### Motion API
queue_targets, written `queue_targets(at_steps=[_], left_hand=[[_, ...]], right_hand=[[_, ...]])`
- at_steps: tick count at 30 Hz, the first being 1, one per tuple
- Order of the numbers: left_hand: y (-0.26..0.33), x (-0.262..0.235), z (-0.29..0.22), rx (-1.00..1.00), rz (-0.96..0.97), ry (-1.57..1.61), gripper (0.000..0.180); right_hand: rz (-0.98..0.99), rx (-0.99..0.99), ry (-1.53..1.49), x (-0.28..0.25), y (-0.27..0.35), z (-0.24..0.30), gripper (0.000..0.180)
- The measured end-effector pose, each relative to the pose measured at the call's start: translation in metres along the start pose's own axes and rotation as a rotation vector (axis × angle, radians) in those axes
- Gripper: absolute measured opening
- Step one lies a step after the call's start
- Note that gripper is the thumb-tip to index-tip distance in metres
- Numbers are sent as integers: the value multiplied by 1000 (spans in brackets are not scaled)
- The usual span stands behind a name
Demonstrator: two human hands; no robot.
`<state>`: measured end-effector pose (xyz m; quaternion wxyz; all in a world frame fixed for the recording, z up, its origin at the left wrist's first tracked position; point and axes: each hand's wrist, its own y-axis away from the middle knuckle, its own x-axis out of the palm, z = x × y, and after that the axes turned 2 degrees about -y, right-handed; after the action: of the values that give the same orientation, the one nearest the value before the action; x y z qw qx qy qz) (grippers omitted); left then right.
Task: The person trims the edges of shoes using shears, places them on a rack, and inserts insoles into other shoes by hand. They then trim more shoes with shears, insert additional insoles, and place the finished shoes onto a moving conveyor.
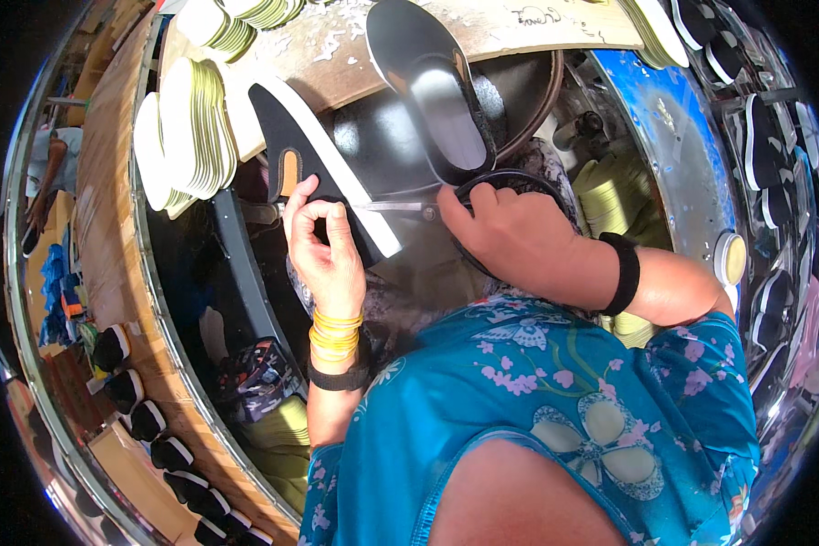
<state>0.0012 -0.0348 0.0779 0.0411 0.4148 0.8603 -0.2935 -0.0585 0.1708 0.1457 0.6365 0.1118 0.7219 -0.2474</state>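
Currently our half-curled left hand [326,244] touches the black fabric shoe with white sole [317,136], which overlaps the pale wooden worktop [510,29] at its front edge; firmness, we cannot tell. Our right hand [521,234] encloses black-handled silver metal scissors [408,207], spanning the narrow gap.

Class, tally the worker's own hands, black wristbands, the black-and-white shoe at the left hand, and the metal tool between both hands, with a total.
Left hand and right hand: 2
Black wristbands: 2
Black-and-white shoe: 1
Metal tool: 1
Total: 6
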Motion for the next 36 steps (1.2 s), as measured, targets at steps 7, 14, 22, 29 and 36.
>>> queue_targets(at_steps=[7, 14, 22, 29, 36], left_hand=[[-19, -43, -1, -481, -159, 871, 17], [36, -151, 83, -267, 418, -985, 29], [-54, -14, -9, -478, 346, -193, 28], [-79, 37, -29, -21, 336, -596, 33], [-105, 85, -43, -91, 523, -785, 45]], right_hand=[[92, 102, -210, 11, 8, -6, 32], [55, 158, -237, 11, 11, -1, 32], [75, 211, -302, 9, 15, -8, 36], [18, 625, -910, -32, 43, -41, 45], [-139, 800, -991, -9, 56, -61, 45]])
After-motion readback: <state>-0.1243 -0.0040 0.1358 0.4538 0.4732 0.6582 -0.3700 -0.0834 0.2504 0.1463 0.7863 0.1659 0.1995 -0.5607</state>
